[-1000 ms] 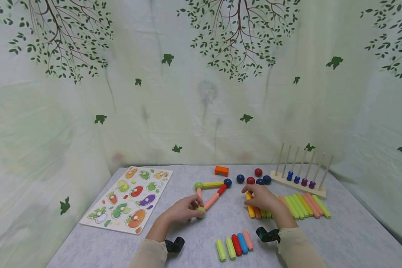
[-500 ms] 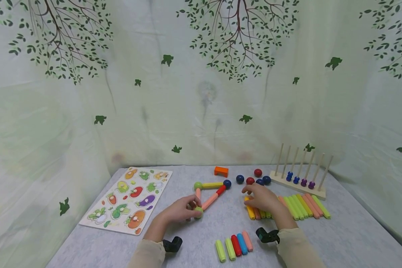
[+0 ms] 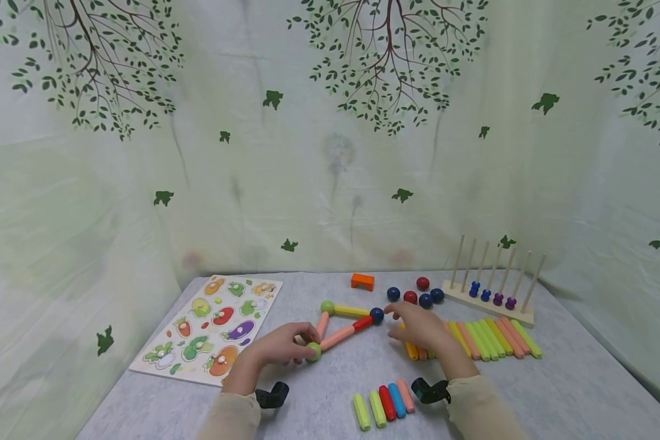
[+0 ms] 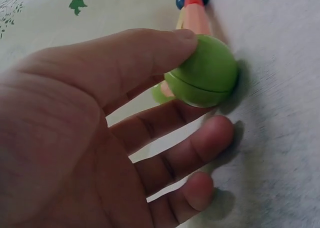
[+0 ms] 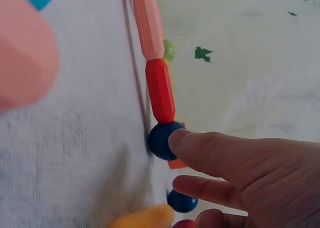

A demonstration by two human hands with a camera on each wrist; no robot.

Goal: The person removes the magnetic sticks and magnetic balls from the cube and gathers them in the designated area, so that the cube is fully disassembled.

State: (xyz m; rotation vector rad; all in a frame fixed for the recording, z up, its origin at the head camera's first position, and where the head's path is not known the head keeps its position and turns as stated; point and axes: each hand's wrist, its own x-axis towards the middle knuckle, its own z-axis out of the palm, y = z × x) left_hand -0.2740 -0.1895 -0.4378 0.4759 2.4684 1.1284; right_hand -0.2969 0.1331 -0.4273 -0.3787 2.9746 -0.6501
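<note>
My left hand (image 3: pixel 287 343) pinches a green ball (image 4: pixel 207 73) between thumb and index finger, the other fingers loosely bent. This ball is the near corner of a triangle of sticks and balls. From it a long pink stick (image 3: pixel 337 337) joined to a short red stick (image 5: pixel 161 90) runs to a blue ball (image 3: pixel 376 315). A yellow stick (image 3: pixel 352 311) links that ball to another green ball (image 3: pixel 327 307), and a pink stick (image 3: pixel 322 325) closes the third side. My right hand (image 3: pixel 419 329) is beside the blue corner, its thumb overlapping the ball in the right wrist view.
A row of coloured sticks (image 3: pixel 492 339) lies under and beyond the right hand; several shorter sticks (image 3: pixel 387 402) lie in front. Loose red and blue balls (image 3: pixel 410 297), an orange block (image 3: pixel 362 281) and a peg stand (image 3: pixel 489 305) are behind. A vegetable puzzle board (image 3: pixel 198 330) lies left.
My left hand has moved left and slightly nearer with the green ball, turning the triangle. My right hand has shifted left from over the stick row to the blue corner ball.
</note>
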